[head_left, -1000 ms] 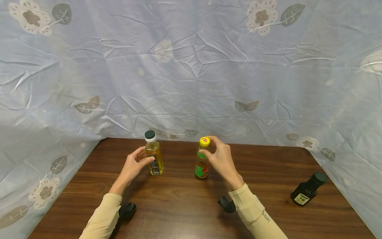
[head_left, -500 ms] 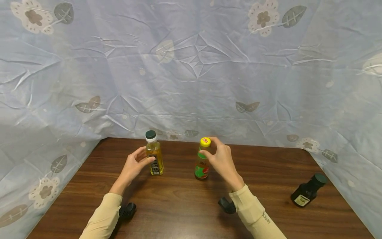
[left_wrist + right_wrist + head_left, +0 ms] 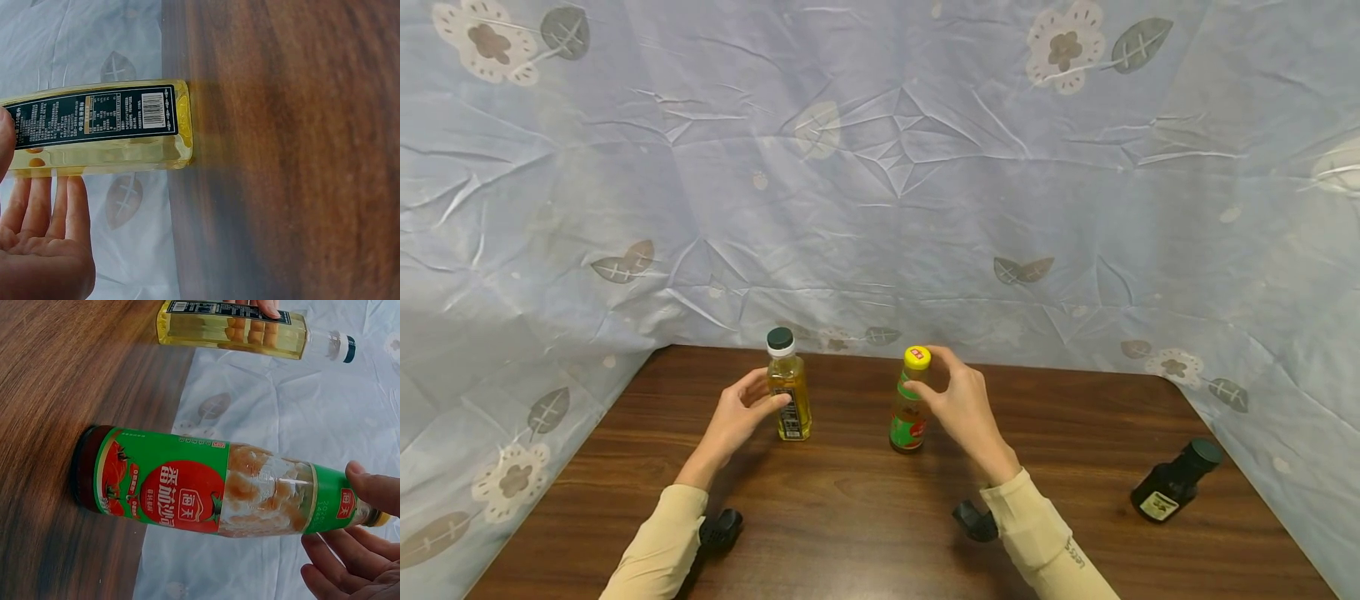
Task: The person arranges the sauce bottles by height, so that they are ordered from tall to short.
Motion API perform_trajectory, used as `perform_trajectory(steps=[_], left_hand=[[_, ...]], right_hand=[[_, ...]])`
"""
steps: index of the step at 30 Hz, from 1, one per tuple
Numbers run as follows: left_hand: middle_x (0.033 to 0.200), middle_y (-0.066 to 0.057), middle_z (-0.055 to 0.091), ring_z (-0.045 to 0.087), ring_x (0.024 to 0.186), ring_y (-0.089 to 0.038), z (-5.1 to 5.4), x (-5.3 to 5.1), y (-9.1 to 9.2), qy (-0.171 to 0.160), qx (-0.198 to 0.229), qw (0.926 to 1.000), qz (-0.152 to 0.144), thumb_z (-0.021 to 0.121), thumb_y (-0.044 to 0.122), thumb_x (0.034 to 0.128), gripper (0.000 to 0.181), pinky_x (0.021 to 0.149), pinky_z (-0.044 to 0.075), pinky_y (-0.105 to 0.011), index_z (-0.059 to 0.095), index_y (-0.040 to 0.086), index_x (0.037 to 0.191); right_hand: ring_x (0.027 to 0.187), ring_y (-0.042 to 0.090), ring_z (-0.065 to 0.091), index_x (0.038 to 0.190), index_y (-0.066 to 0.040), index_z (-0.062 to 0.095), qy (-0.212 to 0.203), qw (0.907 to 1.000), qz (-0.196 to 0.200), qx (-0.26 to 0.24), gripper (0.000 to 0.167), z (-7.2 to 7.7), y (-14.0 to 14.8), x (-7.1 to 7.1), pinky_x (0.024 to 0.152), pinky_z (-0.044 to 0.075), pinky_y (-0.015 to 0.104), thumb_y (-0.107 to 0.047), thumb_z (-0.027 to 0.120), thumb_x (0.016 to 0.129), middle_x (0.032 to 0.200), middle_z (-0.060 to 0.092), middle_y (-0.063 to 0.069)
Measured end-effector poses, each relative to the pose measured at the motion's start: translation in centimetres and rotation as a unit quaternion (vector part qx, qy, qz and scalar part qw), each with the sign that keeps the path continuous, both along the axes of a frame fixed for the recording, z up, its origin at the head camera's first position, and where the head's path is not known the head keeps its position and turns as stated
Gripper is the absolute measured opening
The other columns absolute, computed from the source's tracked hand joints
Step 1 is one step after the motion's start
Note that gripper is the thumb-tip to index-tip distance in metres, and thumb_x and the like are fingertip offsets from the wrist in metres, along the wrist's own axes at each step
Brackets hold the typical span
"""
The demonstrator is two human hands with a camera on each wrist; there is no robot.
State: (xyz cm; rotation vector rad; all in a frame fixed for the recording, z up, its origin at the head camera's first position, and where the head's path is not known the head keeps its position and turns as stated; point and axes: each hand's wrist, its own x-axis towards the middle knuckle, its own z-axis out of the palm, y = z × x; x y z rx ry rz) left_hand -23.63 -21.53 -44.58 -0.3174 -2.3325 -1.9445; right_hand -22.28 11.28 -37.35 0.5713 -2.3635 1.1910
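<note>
Head view: near the counter's (image 3: 842, 508) far edge, the left hand (image 3: 739, 417) holds an oil bottle (image 3: 798, 393), the right hand (image 3: 962, 408) a ketchup bottle (image 3: 907, 421), counter showing between. Left wrist: fingers (image 3: 76, 209) extended against the oil bottle. Right wrist: thumb (image 3: 375, 487) and fingertips flank the ketchup bottle's neck.

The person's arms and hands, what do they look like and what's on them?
The long left sleeve and right sleeve are pale yellow cloth; the right one has small dark lettering. A rounded black gadget pokes out beside each sleeve. The left hand and right hand are bare, with no gloves.
</note>
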Motion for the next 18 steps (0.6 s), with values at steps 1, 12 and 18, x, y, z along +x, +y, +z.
perform_trajectory(steps=[1,12,18], left_hand=[[0.138,-0.019,0.054,0.048,0.129,-0.033,0.0,0.0,0.0,-0.001,0.0,1.0,0.0,0.072,0.017,0.0921,0.055,0.104,0.044,-0.028,0.05,0.003,0.14],[0.138,-0.019,0.053,0.048,0.129,-0.034,0.0,0.0,0.0,-0.004,-0.002,1.0,0.003,0.072,0.018,0.092,0.056,0.104,0.045,-0.028,0.049,0.002,0.14],[0.138,-0.02,0.053,0.048,0.129,-0.035,0.0,0.0,0.0,-0.006,-0.003,1.0,0.006,0.072,0.018,0.092,0.056,0.104,0.045,-0.027,0.049,0.002,0.14]], right_hand=[[0.109,0.037,0.063,0.125,0.002,0.059,-0.002,1.0,0.002,-0.001,0.054,0.0,0.1,0.1,0.093,0.052,0.053,-0.011,0.084,0.078,0.118,0.067,0.02],[0.112,0.037,0.061,0.128,0.004,0.056,-0.005,1.0,-0.006,0.002,0.06,0.0,1.7,0.9,0.097,0.049,0.052,-0.015,0.084,0.079,0.118,0.067,0.021],[0.114,0.035,0.061,0.129,0.0,0.056,-0.009,0.9998,-0.019,0.005,0.061,-0.2,3.0,1.5,0.099,0.048,0.052,-0.014,0.085,0.077,0.12,0.067,0.018]])
